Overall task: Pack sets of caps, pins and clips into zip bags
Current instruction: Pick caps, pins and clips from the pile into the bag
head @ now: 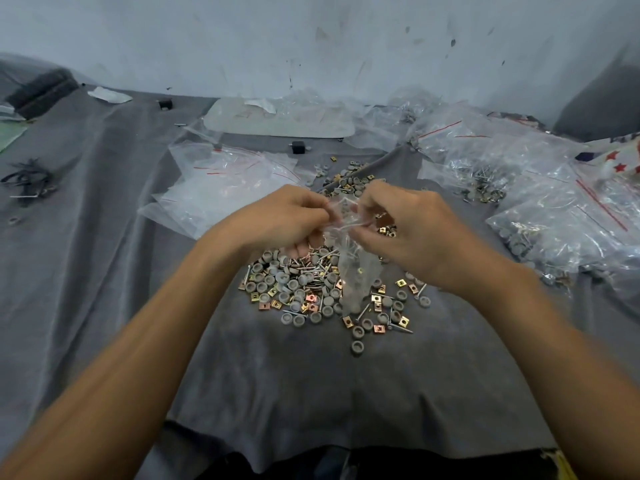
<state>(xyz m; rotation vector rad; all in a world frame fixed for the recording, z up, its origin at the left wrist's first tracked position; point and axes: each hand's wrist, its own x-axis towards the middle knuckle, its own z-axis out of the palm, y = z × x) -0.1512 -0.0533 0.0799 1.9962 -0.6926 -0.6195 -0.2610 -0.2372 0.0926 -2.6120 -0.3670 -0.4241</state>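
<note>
Zip bag [353, 258] time: a small clear one hangs over the middle of the worktop [277, 393], which has a grey cloth on it. The left hand [277, 220] and the right hand [408, 230] each pinch the top of the bag. Both grips are tight on the plastic, one on each side of the opening. The bottom of the bag hangs down onto the big pile [294, 289] of loose bits.

The pile has round grey caps [356, 348], thin pins [401, 329] and little gold clips [403, 321], all mixed up. I can see a gold bit and something grey inside the bag, so I think it already has some parts in it. The picture is too blurry at the top to show if the zip is open or closed.

My guess is that this set is nearly packed and the hands are working at the top of the bag. Next, the fingers need to line up the two zip strips and press along them from one end to the other. Nothing should poke out, most of all a long pin.

Empty bags [221, 188] lie toward the far edge, left of the middle. Full bags [519, 174] are heaped along the right edge, so the closed bag likely goes there.
</note>
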